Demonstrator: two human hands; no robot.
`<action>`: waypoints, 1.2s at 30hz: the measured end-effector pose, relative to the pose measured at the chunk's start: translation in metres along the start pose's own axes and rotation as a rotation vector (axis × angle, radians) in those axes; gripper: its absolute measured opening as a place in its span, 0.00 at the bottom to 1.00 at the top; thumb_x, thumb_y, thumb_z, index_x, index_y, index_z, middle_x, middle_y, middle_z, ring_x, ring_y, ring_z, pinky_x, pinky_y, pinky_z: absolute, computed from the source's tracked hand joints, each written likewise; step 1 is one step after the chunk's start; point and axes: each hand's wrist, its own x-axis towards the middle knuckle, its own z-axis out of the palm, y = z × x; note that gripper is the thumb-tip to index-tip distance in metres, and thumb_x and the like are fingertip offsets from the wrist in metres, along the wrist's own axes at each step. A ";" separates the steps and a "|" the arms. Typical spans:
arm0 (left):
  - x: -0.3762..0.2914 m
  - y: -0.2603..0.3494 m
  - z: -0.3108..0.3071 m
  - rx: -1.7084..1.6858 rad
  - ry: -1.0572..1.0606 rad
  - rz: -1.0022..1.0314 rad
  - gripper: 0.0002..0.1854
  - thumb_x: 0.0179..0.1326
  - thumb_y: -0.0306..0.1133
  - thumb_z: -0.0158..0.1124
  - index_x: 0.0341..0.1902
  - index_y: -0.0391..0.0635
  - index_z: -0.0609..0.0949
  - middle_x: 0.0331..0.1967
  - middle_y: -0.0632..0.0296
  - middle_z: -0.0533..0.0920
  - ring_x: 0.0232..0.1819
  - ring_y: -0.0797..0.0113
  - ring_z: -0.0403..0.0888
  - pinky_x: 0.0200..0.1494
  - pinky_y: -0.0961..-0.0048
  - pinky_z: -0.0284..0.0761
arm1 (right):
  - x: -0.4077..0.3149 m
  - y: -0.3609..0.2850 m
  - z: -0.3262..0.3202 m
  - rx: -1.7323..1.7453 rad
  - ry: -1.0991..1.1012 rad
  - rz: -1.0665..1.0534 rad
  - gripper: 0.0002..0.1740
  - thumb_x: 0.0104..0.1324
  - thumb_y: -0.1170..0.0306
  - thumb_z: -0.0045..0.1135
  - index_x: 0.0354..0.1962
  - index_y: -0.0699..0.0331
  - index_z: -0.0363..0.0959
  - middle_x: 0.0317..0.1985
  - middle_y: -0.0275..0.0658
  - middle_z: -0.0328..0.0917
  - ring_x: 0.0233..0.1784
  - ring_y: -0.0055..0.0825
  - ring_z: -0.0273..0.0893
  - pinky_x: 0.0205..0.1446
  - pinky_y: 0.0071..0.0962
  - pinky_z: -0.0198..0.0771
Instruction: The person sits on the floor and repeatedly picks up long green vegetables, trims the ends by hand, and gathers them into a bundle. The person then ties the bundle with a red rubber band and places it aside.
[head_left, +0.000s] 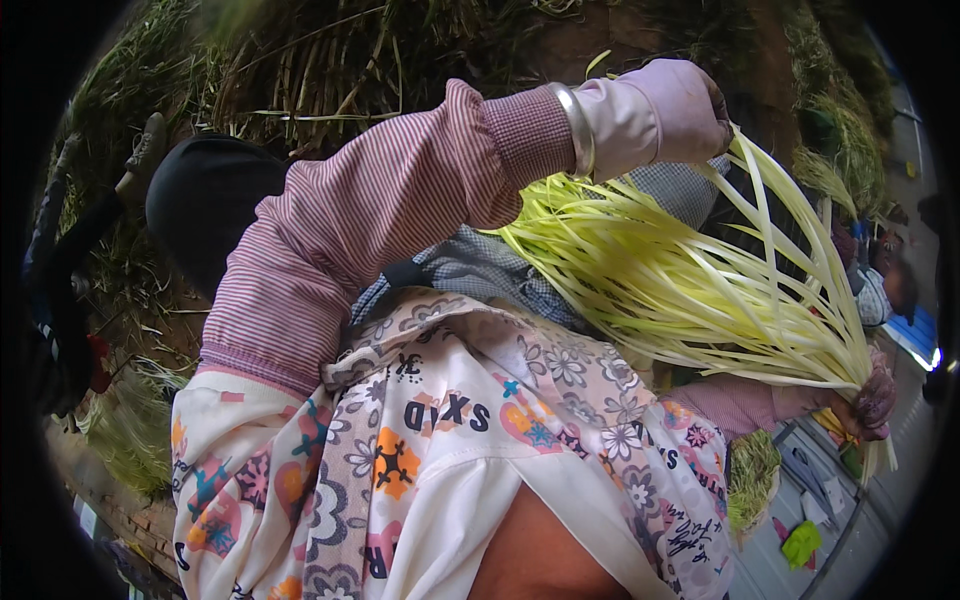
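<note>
My right hand (874, 405), at the far right, is shut around the pale stem ends of a bundle of blanched yellow chives (660, 262). The bundle's long leaves fan back to the left over my checked trousers (480, 262). My left hand (686, 112), in a pale pink glove, is raised above the bundle. Several whitish strands (772, 195) run from its closed fingers down to the stems in my right hand. A metal bangle (576, 127) circles the left wrist over the glove's cuff. The left fingertips are partly hidden.
Cut stalks and grass-like leaves (315, 75) cover the ground ahead. At left are a person's shoe (146, 142) and a dark rounded object (214, 202). Other people (877, 277) are at the right. A bright green scrap (801, 545) lies on a grey surface (765, 555) at lower right.
</note>
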 end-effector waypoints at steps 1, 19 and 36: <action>0.003 -0.006 0.005 -0.066 0.025 0.004 0.12 0.57 0.39 0.65 0.40 0.46 0.85 0.30 0.60 0.85 0.30 0.68 0.82 0.39 0.74 0.79 | -0.007 -0.002 0.000 -0.003 0.058 -0.011 0.18 0.61 0.53 0.61 0.19 0.43 0.63 0.21 0.13 0.60 0.23 0.01 0.58 0.28 0.10 0.49; -0.083 -0.097 0.010 0.424 -0.233 0.574 0.12 0.57 0.30 0.61 0.46 0.47 0.79 0.38 0.58 0.81 0.37 0.55 0.81 0.37 0.63 0.78 | -0.078 -0.028 -0.032 0.223 0.341 0.411 0.20 0.61 0.58 0.59 0.15 0.44 0.59 0.14 0.16 0.59 0.18 0.09 0.59 0.36 0.18 0.55; -0.067 -0.095 0.031 0.379 -0.282 0.667 0.14 0.63 0.35 0.51 0.49 0.48 0.79 0.40 0.57 0.82 0.41 0.57 0.82 0.46 0.66 0.79 | -0.083 -0.026 -0.050 0.340 0.349 0.476 0.19 0.58 0.62 0.59 0.16 0.45 0.57 0.12 0.13 0.56 0.14 0.06 0.54 0.36 0.12 0.59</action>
